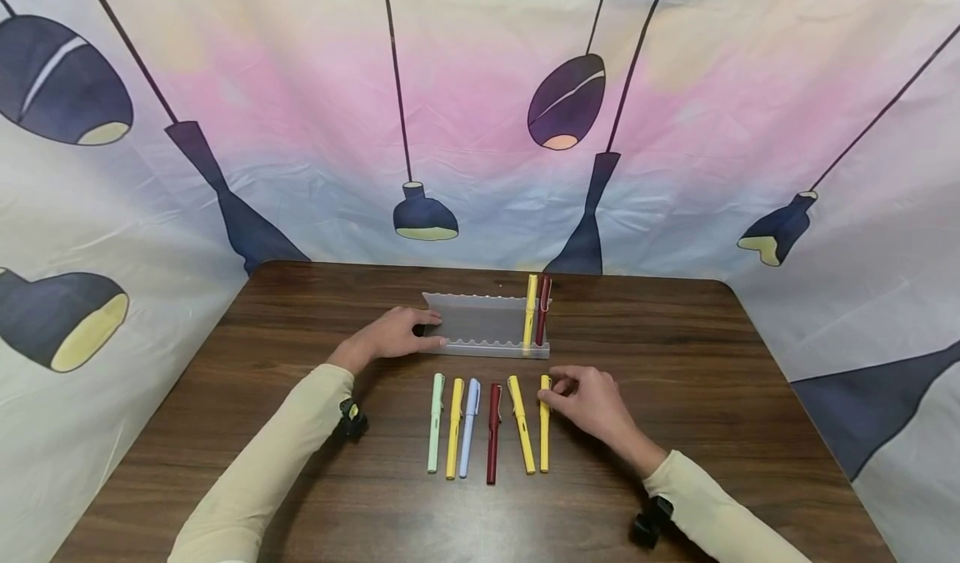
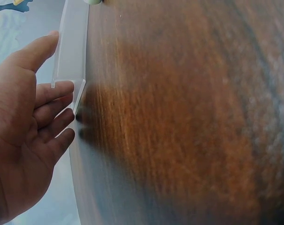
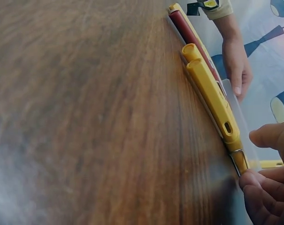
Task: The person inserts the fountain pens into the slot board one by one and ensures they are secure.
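Observation:
My left hand is at the left end of a clear plastic pen stand with notched edges. In the left wrist view, its fingers lie at the stand's end, loosely bent, with the thumb along one side. A yellow pen and a dark red pen lean in the stand's right end. My right hand is at the clip end of the rightmost yellow pen on the table. In the right wrist view, its fingertips touch that pen's cap end, while the thumb stands apart from it.
Left of that pen, a row lies on the dark wooden table: a mint pen, a yellow pen, a light blue pen, a dark red pen and another yellow pen. A lamp-printed cloth hangs behind.

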The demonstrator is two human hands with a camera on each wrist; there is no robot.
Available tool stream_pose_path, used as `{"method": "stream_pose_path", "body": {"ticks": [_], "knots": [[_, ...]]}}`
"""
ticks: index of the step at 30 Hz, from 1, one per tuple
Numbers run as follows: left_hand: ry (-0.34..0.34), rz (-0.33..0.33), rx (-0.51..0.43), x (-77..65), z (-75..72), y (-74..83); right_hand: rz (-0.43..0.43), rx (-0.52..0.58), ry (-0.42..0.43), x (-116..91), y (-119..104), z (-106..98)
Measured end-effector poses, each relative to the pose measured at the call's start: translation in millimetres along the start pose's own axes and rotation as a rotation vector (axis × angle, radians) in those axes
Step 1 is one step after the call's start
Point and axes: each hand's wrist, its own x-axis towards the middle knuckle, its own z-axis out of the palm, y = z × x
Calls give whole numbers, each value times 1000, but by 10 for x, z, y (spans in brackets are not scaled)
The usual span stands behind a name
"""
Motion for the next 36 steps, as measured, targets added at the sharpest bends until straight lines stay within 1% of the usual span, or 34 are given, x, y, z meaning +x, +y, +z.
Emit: {"method": "stream_pose_path", "body": {"ticks": [11,20,25,36], "knots": [[1,3,-1,-5,-7,9,32,-11,-26,41,12,50],[14,14,-6,-8,1,5,34,-17,-53,64,8,74],[13,17,10,-1,18,-15,36,-18,-65,71,3,89],[11,4,-7,-2,5,-4,26,-12,-59,76,-20,98]]}}
